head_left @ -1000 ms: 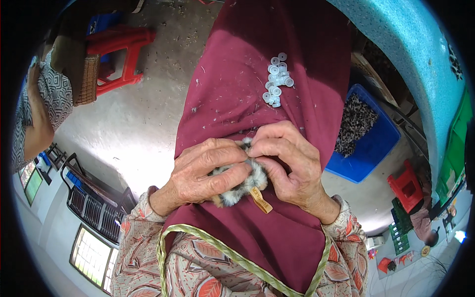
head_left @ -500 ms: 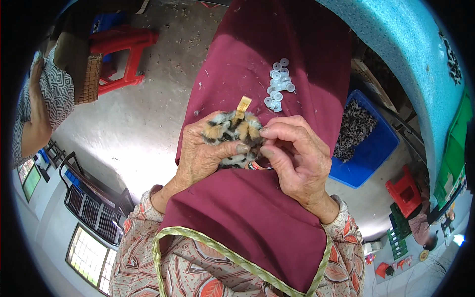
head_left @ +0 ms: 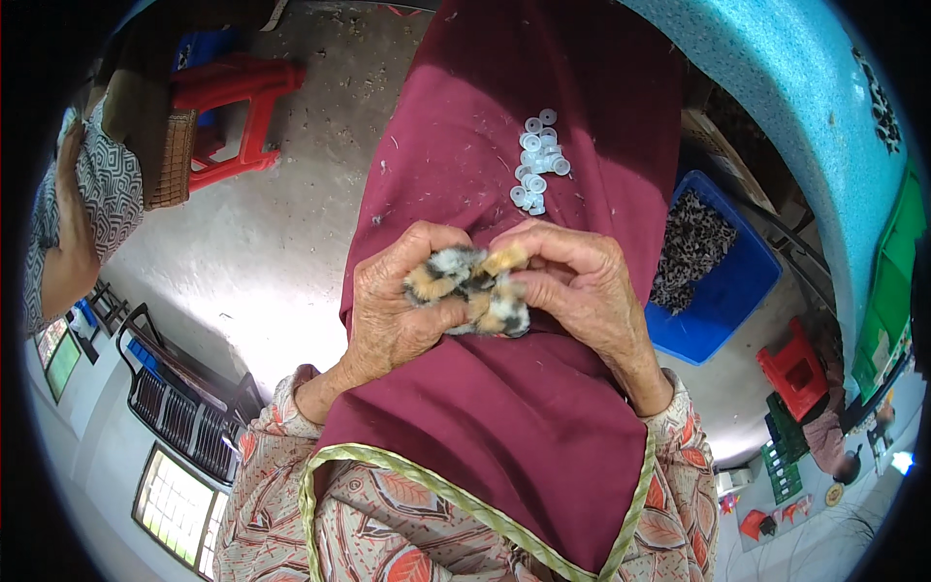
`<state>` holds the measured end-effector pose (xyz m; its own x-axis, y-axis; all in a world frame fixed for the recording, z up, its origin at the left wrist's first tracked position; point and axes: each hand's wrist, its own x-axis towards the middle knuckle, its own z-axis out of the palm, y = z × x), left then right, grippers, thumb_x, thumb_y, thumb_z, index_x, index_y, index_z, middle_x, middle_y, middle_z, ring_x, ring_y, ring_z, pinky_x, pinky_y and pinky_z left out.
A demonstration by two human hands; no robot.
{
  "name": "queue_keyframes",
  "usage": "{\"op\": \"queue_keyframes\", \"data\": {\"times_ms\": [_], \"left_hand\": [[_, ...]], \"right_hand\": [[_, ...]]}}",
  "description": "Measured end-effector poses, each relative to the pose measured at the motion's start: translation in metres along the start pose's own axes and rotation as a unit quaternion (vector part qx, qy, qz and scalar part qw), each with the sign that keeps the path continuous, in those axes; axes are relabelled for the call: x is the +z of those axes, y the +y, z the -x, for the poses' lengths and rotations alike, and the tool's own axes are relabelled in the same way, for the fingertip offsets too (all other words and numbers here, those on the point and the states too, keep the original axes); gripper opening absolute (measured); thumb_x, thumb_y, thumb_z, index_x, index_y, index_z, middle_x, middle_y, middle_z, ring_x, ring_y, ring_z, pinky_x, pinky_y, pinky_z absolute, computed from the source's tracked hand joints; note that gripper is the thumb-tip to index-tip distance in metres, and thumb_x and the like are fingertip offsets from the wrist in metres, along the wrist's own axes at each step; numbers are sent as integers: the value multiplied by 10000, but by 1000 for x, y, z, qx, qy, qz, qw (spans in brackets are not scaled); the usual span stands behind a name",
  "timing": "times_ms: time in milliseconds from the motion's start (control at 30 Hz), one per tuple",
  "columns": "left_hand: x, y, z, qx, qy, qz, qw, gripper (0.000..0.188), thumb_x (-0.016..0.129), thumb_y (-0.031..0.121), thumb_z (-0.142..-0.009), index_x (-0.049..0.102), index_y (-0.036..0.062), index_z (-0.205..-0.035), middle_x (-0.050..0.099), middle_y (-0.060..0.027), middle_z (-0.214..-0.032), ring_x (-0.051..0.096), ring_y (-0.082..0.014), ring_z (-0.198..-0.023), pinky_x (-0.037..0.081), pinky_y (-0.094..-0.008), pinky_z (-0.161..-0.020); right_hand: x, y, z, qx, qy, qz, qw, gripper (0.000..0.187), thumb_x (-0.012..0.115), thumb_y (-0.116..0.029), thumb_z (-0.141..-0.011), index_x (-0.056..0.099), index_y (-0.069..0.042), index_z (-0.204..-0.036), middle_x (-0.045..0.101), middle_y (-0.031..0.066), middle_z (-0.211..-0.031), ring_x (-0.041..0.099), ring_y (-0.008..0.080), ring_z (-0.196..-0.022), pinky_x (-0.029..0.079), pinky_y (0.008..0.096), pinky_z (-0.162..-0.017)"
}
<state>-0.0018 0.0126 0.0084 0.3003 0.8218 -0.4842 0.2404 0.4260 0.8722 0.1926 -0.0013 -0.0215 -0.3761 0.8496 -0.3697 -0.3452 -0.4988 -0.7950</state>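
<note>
Plush piece: above your maroon apron, between both hands.
Left hand: your fingers clamp its fur.
Right hand: fingers pinch the yellow tag.
Fur: seems already formed; whether finished, I cannot tell.
White discs: loose on the apron.

Between the left hand and the right hand, passage is blocked by the furry patterned piece, which is held from both sides; straight ahead on the maroon apron, the way is obstructed by a cluster of translucent discs, while strips of cloth are left open to either side of it; at the right, low reach is hindered by the blue tub, and the upper right is bounded by the speckled blue surface; at the left, wide room is offered over the floor, bordered by a red stool and dark slatted chairs.
</note>
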Motion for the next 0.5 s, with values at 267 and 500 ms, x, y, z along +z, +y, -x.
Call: {"op": "queue_keyframes", "data": {"times_ms": [267,500], "left_hand": [[0,2,-3,30,-43,-54,997,372,808,89,-630,601,19,-932,617,-20,-803,595,-79,-756,487,-243,-656],[1,-1,-6,64,-44,-105,991,373,797,96,-635,583,23,-932,605,-37,-801,602,-112,-740,491,-270,-645]], "right_hand": [[-4,8,8,150,-25,-188,970,119,588,-21,-883,591,24,-994,621,51,-918,604,75,-833,518,201,-668],[-1,15,6,86,-2,-118,989,133,609,-75,-889,582,21,-976,625,35,-885,591,56,-772,502,200,-642]]}}
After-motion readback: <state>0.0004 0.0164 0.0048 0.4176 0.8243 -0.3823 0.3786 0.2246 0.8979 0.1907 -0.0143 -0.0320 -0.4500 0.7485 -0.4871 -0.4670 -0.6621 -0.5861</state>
